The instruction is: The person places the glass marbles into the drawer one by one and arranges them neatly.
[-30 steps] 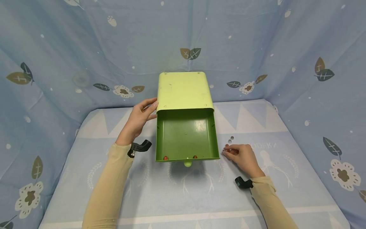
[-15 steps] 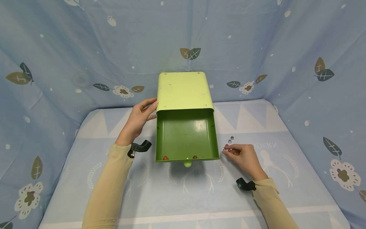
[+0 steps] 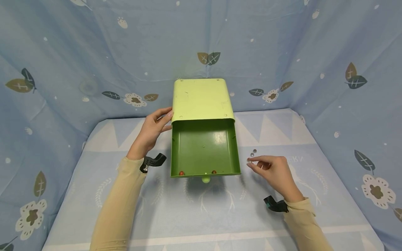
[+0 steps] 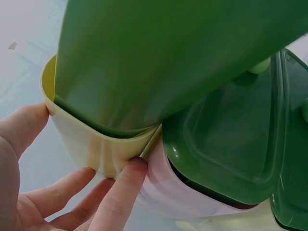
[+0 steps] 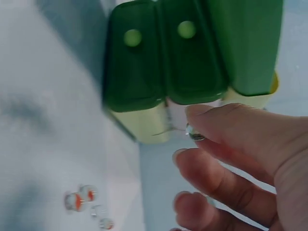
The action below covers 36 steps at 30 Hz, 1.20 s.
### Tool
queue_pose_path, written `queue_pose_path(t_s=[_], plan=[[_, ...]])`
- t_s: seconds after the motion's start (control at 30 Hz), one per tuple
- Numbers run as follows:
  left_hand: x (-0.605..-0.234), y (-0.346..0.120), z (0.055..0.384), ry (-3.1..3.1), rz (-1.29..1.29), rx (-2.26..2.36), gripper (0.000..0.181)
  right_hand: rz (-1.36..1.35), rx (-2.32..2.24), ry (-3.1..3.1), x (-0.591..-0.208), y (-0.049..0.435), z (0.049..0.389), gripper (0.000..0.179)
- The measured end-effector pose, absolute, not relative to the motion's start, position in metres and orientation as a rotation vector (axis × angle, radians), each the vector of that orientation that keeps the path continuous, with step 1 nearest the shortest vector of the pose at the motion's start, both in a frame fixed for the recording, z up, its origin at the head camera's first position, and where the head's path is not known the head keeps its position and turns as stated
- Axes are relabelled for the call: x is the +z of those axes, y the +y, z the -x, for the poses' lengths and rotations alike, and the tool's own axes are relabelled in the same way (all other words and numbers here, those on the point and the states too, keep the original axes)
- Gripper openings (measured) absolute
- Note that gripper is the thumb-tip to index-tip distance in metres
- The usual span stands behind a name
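My left hand (image 3: pixel 149 130) rests its fairly straight fingers against the side of a yellow-green drawer cabinet (image 3: pixel 202 99); the left wrist view shows the fingertips on its wall. The top dark green drawer (image 3: pixel 204 150) is pulled out, with a round light green knob (image 3: pixel 206 179). Inside it, near the front, lie a red marble (image 3: pixel 181 173) and a dark red marble (image 3: pixel 214 172). To the right of the drawer, my right hand (image 3: pixel 277 174) pinches a clear glass marble (image 5: pixel 195 133) between thumb and finger, above the tabletop.
Two small marbles (image 3: pixel 253 153) lie on the patterned tablecloth (image 3: pixel 201 223) beyond my right fingertips. In the right wrist view, several marbles (image 5: pixel 74 201) show, some with orange. Lower drawers (image 5: pixel 134 72) are pushed in. Blue patterned curtain (image 3: pixel 141 42) surrounds the table's back and sides.
My right hand has risen a little and drawn back to the right from the marbles, one marble now pinched at its fingertips. The left hand and cabinet have stayed put.
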<state>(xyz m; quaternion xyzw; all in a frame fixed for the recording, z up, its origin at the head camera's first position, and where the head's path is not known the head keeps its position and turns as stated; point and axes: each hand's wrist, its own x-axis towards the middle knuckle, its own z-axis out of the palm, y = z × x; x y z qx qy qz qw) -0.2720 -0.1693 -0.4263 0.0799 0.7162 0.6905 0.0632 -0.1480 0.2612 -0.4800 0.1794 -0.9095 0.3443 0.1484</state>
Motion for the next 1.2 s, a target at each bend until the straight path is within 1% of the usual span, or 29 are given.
queue_pose_path(t_s=[0.27, 0.47, 0.73, 1.0, 1.2], plan=[[-0.427, -0.168, 0.272, 2.173, -0.240, 2.082, 0.067, -0.491, 0.991, -2.586, -0.458, 0.260, 0.138, 0.019], [-0.426, -0.168, 0.272, 2.172, -0.243, 2.086, 0.068, -0.534, 1.023, -2.533, -0.444, 0.257, 0.135, 0.023], [-0.428, -0.168, 0.271, 2.175, -0.248, 2.087, 0.067, -0.551, 1.026, -2.532, -0.429, 0.257, 0.131, 0.025], [-0.428, -0.169, 0.272, 2.177, -0.258, 2.092, 0.067, -0.542, 1.027, -2.529, -0.415, 0.254, 0.125, 0.023], [-0.427, -0.169, 0.272, 2.168, -0.249, 2.093, 0.068, -0.579, 1.024, -2.493, -0.405, 0.252, 0.122, 0.027]])
